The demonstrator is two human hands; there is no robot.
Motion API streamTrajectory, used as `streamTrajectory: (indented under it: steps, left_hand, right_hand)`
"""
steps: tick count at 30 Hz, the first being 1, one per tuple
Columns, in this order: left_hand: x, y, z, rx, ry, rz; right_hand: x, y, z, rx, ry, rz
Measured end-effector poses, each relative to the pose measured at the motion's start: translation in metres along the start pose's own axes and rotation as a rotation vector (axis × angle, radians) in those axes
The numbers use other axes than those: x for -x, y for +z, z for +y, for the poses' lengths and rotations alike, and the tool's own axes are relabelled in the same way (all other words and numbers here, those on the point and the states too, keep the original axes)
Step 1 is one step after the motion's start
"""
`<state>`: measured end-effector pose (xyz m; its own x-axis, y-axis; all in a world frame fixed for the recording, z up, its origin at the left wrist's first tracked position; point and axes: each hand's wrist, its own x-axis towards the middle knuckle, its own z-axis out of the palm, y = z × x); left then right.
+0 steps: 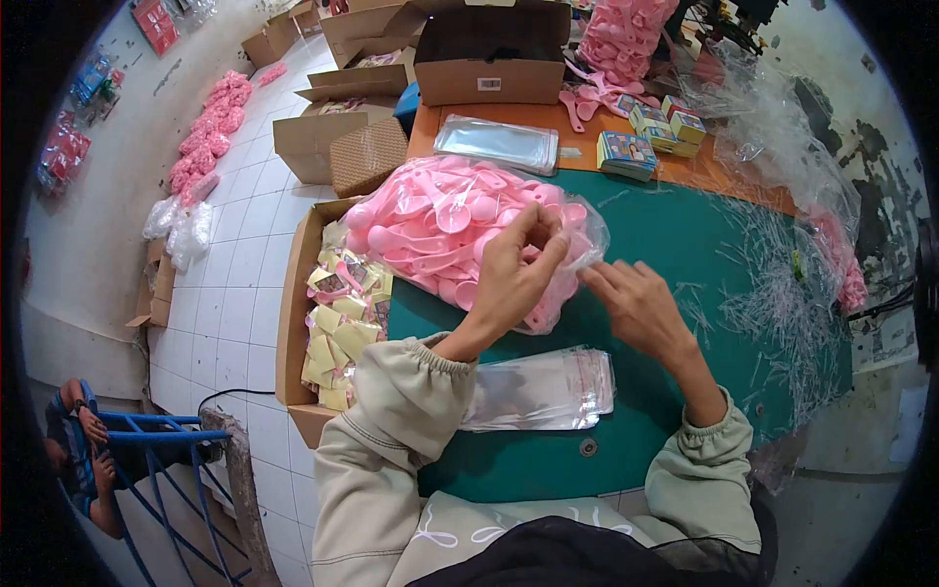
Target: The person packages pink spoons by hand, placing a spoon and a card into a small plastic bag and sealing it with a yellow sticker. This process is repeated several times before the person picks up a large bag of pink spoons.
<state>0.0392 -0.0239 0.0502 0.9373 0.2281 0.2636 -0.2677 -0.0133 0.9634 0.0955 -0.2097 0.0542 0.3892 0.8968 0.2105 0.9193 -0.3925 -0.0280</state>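
Note:
A large clear plastic bag (587, 230) full of pink plastic spoons (416, 240) lies on the green table mat (685, 391). My left hand (518, 269) is over the bag's right part, its fingers curled and closed on the plastic. My right hand (636, 303) pinches the bag's right edge with thumb and fingers; the fingertips are partly hidden. Just nearer to me lies a stack of flat clear plastic sleeves (538, 389), touched by neither hand.
At the left, an open carton (298, 323) holds small packets with yellowish cards (337, 342). Further back are more clear sleeves (499, 142), small boxes (626, 155), loose pink spoons (584, 103) and a brown box (489, 83). Plastic strips (782, 293) litter the right side. Another person (83, 440) is at the lower left.

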Motion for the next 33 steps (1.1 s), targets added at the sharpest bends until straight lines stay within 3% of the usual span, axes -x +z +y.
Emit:
streamTrajectory:
  steps: [2, 7, 9, 11, 14, 16, 17, 19, 20, 21, 22, 23, 24, 25, 26, 28, 31, 33]
  left_hand:
    - [0.0, 0.001, 0.001, 0.01, 0.01, 0.036]
    - [0.001, 0.004, 0.009, -0.125, 0.068, -0.017]
    - [0.001, 0.005, 0.014, -0.149, 0.071, -0.039]
    - [0.0, 0.0, 0.014, -0.12, 0.054, -0.027]
    - [-0.001, -0.012, 0.018, -0.17, 0.098, 0.089]
    - [-0.005, -0.026, 0.026, -0.065, 0.032, 0.146]
    - [-0.005, -0.031, 0.029, -0.14, 0.112, 0.115]
    - [-0.002, -0.041, 0.032, -0.292, 0.27, 0.054]
    - [-0.002, -0.056, 0.03, -0.442, 0.385, 0.182]
    - [-0.006, -0.079, 0.027, -0.592, 0.504, 0.312]
    - [-0.008, -0.106, 0.018, -0.531, 0.438, 0.527]
    - [-0.009, -0.134, 0.003, -0.467, 0.365, 0.737]
    - [-0.013, -0.161, -0.016, -0.586, 0.302, 1.049]
    - [-0.018, -0.178, -0.035, -0.699, 0.233, 1.361]
    - [-0.022, -0.18, -0.054, -0.458, 0.049, 1.425]
    - [-0.028, -0.18, -0.074, 0.039, -0.316, 1.495]
    - [-0.021, -0.163, -0.09, 0.685, -0.163, 0.888]
    - [-0.024, -0.167, -0.096, 0.634, -0.151, 0.964]
  right_hand:
    - [-0.002, -0.01, 0.001, 0.157, 0.019, -0.049]
    - [-0.012, -0.014, -0.005, -0.293, -0.032, 0.336]
    - [-0.016, -0.006, -0.011, -0.423, 0.008, 0.387]
    - [-0.017, 0.01, -0.008, -0.471, 0.101, 0.292]
    - [-0.013, -0.005, -0.001, 0.011, 0.084, 0.066]
    - [-0.01, -0.016, -0.001, 0.036, 0.271, -0.11]
    - [-0.008, -0.02, 0.001, 0.052, 0.365, -0.197]
    - [0.001, -0.003, 0.017, -0.018, 0.221, -0.138]
    - [0.003, 0.0, 0.018, -0.058, 0.155, -0.109]
    - [-0.002, -0.003, 0.021, -0.27, 0.297, -0.215]
    - [-0.015, -0.014, 0.02, -0.483, 0.436, -0.323]
    - [-0.017, -0.009, 0.02, -0.604, 0.487, -0.29]
    - [-0.02, -0.003, 0.02, -0.724, 0.538, -0.252]
    - [-0.018, 0.028, 0.024, -0.743, 0.499, -0.071]
    - [-0.016, 0.048, 0.026, -0.754, 0.458, 0.108]
    - [-0.034, 0.058, 0.016, -0.771, 0.394, 0.231]
    - [-0.046, 0.065, 0.02, -0.831, 0.402, 0.32]
    - [-0.042, 0.057, 0.026, -0.831, 0.443, 0.278]
